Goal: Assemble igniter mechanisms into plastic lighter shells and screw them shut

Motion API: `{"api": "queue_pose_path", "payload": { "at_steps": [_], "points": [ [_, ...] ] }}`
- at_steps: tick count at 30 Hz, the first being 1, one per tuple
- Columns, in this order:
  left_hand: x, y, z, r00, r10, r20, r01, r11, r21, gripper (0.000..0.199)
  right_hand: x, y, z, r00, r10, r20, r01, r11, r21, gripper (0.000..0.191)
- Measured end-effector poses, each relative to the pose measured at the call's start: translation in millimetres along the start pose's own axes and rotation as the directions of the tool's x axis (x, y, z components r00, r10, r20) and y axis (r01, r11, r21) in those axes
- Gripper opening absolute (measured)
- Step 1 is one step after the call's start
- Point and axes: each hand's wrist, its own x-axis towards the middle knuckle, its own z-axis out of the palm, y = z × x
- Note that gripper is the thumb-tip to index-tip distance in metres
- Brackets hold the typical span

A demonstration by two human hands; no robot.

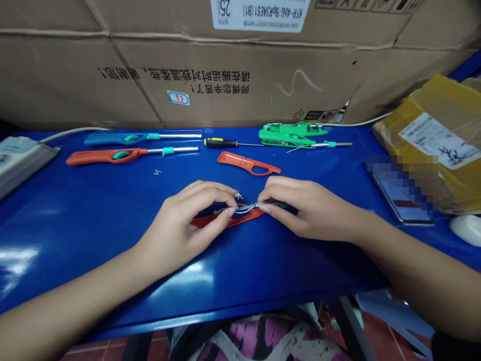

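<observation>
My left hand [199, 210] is closed in a pinch on the left end of thin lighter parts, where a white wire [246, 210] shows. With thumb and fingers pressed together, my right hand [300, 205] grips the metal lighter tube, mostly hidden under the fingers. Beneath both hands lies an orange lighter shell half [206, 220] with an oval trigger opening. A small metal piece [238, 195] shows by my left fingertips; its kind is unclear. The other orange shell half [248, 163] rests on the table just beyond my hands.
An orange lighter [105, 156], a blue lighter [116, 139], a screwdriver [221, 143] and green lighter parts [289, 134] lie along the back. Two tiny springs [157, 172] sit left. A large carton [180, 65] stands behind. Right are a phone [404, 195], taped parcel [432, 135] and white mouse [466, 229].
</observation>
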Motion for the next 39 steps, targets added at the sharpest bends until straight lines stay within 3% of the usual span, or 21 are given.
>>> {"api": "queue_pose_path", "payload": {
  "at_steps": [9, 15, 27, 39],
  "points": [
    [-2, 11, -2.9, 0.969, 0.234, -0.082, -0.218, 0.961, 0.169, 0.020, -3, -9, 9, 0.978, -0.137, -0.159, 0.117, 0.985, -0.130, 0.023],
    [-5, 10, -4.1, 0.957, 0.257, -0.134, -0.213, 0.937, 0.276, 0.018, -1, -8, 14, 0.972, -0.113, -0.205, 0.082, 0.985, -0.154, 0.021],
    [-7, 3, -5.9, 0.949, 0.311, -0.053, -0.263, 0.873, 0.411, 0.018, -1, -13, 17, 0.981, -0.063, -0.186, 0.042, 0.993, -0.113, 0.022],
    [-5, 9, -11.5, 0.897, 0.439, 0.050, -0.395, 0.748, 0.534, 0.019, -1, -13, 18, 0.984, -0.042, -0.176, 0.026, 0.995, -0.091, 0.023]
  ]
}}
